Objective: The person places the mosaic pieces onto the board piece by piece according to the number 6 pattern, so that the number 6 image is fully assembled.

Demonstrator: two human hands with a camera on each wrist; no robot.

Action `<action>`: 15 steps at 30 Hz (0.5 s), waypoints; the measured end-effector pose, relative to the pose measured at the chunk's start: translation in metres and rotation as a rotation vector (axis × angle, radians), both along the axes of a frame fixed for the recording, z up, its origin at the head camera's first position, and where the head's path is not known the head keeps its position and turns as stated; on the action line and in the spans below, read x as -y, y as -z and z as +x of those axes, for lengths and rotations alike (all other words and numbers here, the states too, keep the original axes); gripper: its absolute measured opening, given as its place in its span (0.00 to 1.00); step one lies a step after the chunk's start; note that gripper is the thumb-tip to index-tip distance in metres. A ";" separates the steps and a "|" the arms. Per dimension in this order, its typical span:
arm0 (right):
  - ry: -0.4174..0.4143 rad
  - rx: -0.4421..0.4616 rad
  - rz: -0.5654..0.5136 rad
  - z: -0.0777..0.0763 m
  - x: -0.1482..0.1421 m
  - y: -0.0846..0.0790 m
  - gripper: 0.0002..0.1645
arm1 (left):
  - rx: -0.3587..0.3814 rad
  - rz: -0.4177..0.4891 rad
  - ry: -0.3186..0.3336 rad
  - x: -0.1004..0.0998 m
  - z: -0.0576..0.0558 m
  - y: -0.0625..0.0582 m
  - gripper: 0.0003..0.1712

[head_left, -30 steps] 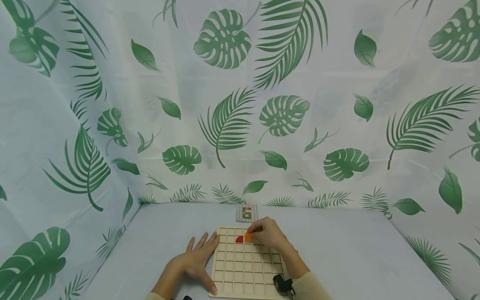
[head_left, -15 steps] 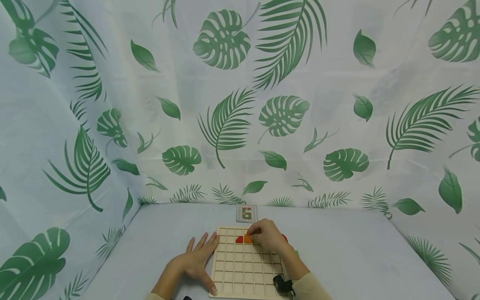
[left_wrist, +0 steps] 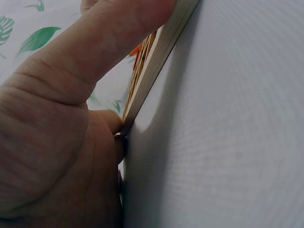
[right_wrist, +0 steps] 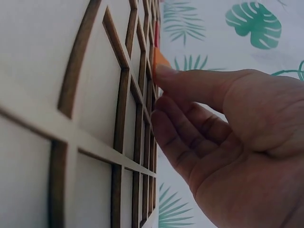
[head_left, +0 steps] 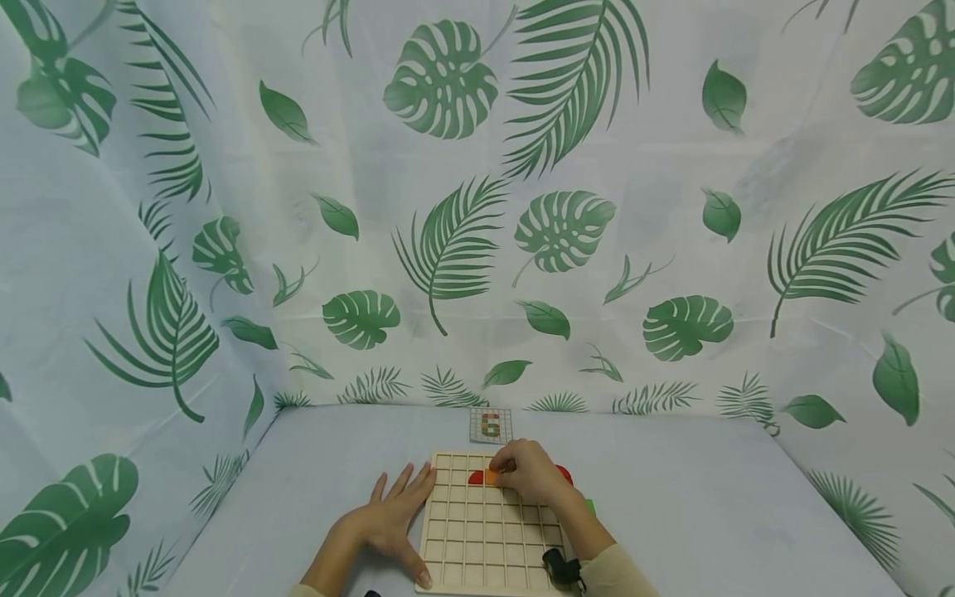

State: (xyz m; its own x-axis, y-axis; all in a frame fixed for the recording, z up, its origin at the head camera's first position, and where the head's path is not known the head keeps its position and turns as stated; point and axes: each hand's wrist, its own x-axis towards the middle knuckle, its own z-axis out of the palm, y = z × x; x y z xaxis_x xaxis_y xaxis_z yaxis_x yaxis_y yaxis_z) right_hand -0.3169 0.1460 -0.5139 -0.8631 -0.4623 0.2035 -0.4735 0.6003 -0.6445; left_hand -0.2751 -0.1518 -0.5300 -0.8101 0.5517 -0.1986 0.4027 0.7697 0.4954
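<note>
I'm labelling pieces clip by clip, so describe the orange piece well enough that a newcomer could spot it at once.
Start with the pale wooden grid board. Near its far edge, look where the right hand reaches in and pinches the orange piece. Its colour sets it apart from the red piece immediately to its left.

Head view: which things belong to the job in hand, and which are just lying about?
In the job, apparently:
wooden grid board, left hand at its left edge
orange piece, pinched by right hand
red piece on the board
card showing a 6, likely the pattern

Not in use now:
red item and green item, partly hidden, perhaps spare pieces
leaf-print backdrop
</note>
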 end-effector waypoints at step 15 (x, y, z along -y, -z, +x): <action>0.019 -0.046 0.094 0.000 0.005 0.001 0.08 | -0.005 0.006 0.003 0.001 0.001 0.000 0.90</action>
State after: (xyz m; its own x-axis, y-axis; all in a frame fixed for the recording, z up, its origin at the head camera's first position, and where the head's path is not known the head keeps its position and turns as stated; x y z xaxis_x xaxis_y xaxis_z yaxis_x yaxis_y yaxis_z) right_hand -0.3165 0.1406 -0.5154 -0.8623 -0.4652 0.2002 -0.4899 0.6658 -0.5628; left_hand -0.2739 -0.1530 -0.5300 -0.8095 0.5551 -0.1912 0.4073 0.7656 0.4980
